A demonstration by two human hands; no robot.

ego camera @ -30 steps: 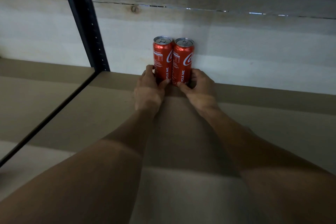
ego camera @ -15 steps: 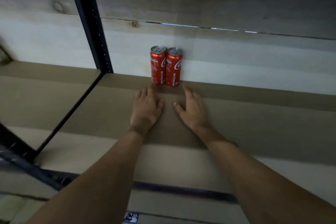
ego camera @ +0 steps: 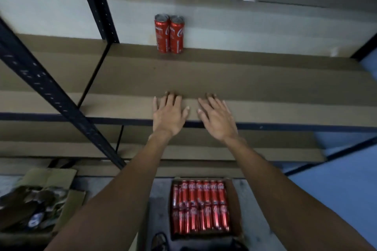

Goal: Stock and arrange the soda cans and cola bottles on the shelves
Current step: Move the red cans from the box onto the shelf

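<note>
Brown shelf board (ego camera: 244, 79) spans the dark rack; on the floor below it a cardboard box (ego camera: 235, 220) holds rows of packed cans (ego camera: 201, 206). Left hand (ego camera: 168, 116) and right hand (ego camera: 217, 120) are palm-down over the shelf's front edge, fingers straight, spread, holding nothing. Two red soda cans (ego camera: 176, 34) stand upright, touching, against the back wall

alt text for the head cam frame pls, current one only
The left hand and right hand, both open and empty, reach palm-down over the front edge of a brown shelf. Two red soda cans stand upright, side by side, at the shelf's back. Below, an open cardboard box holds rows of spare cans.
</note>
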